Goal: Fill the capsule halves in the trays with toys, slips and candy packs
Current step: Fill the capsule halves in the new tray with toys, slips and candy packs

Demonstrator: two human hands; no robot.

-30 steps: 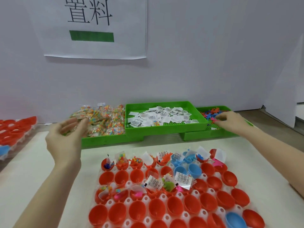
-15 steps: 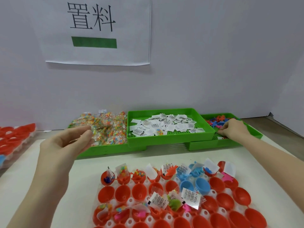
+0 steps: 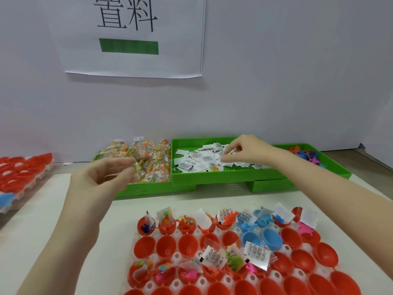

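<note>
Right hand: fingertips pinching among paper slips in the green tray. Left hand: fingers loosely curled, empty, candy packs just beyond.

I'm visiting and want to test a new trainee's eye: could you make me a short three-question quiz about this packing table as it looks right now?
1. True or false: the right hand is over the middle green tray that holds the paper slips.
2. Which tray lies farthest to the person's right? A) candy packs B) slips C) small toys
3. Fill in: the two empty non-red capsule halves in the near tray are ____.

Key: 1 true; 2 C; 3 blue.
</note>
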